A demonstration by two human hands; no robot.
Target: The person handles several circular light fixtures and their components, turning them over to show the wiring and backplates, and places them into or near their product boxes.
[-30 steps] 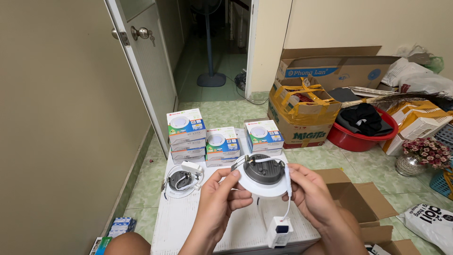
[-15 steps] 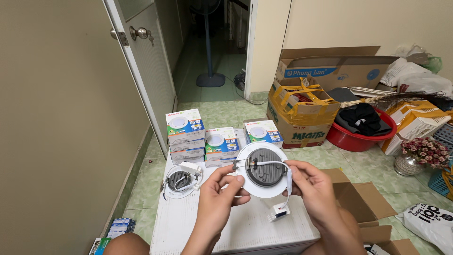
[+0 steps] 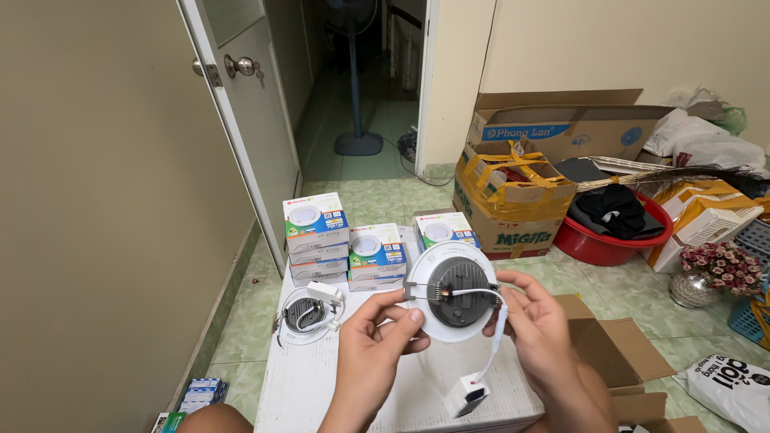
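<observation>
Second downlight [image 3: 305,314]: out of its box, lying left of the held lamp on the desk [image 3: 305,393].
Left hand [image 3: 377,341]: fingers pinching the lamp's left rim.
Round white downlight [image 3: 453,291]: held upright above the desk, back facing, driver [image 3: 465,395] dangling.
Right hand [image 3: 541,325]: fingers gripping its right edge.
Boxed lamps [image 3: 377,255]: behind it, unopened.

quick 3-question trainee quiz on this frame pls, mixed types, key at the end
1. True or false: both hands hold the round white downlight with its dark back toward the camera.
2. What hangs by a white cable under the downlight? A) a screwdriver B) a small white driver box C) a key
3. What lies on the white table left of the left hand?

Key: 1 true; 2 B; 3 a second downlight with its cable. The right hand grips the other edge.
</observation>
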